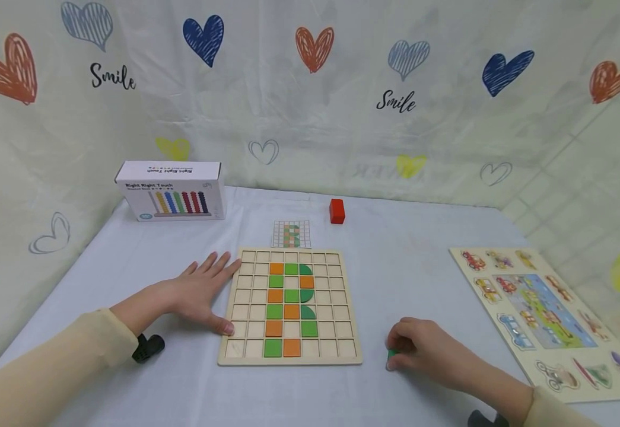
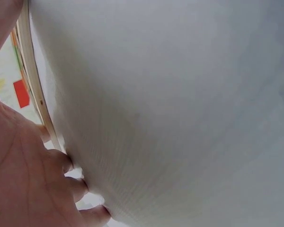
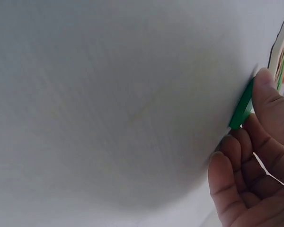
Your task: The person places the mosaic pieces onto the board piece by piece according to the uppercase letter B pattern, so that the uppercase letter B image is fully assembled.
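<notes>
A wooden grid board [image 1: 288,361] lies in front of me in the head view. Orange and green square tiles and dark green rounded tiles [image 1: 307,295] fill some of its middle cells. My left hand [image 1: 200,293] rests at the board's left side with fingers spread, the thumb on its edge and the index fingertip at the upper left rim. To the right of the board, my right hand [image 1: 429,353] pinches a green tile [image 3: 243,104] between thumb and fingers, close over the white cloth. Most of that tile is hidden by the fingers in the head view.
Behind the board lies a small card [image 1: 291,234] printed with a coloured grid pattern. A red block [image 1: 337,212] stands farther back, and a white box [image 1: 173,193] is at the back left. On the right lies a picture puzzle board [image 1: 609,396] with vehicles and other shapes.
</notes>
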Available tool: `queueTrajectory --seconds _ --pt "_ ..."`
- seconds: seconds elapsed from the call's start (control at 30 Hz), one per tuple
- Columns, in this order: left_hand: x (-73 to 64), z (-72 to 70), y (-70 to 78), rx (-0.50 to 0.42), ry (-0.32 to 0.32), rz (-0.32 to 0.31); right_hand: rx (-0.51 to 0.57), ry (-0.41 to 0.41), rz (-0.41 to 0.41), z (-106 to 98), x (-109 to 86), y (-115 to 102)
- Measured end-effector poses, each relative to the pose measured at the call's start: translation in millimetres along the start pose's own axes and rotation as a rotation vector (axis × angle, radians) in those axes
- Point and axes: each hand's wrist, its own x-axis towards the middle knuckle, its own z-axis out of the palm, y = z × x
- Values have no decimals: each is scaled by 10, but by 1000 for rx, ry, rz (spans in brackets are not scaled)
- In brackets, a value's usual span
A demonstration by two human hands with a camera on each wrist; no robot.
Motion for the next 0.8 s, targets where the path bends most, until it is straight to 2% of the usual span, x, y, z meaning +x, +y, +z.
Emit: queueTrajectory --seconds 0.2,0.47,0.7,0.8 --pt "-7 -5 -15 1 -13 -7 6 -34 34 8 24 -67" --pt "-3 7 -27 -4 -6 -2 162 -97 -13 18 77 -85" --pt "39 60 -89 11 10 -2 201 -23 -33 -32 213 -233" --pt "40 58 -98 6 18 7 263 -10 7 -36 298 -342"
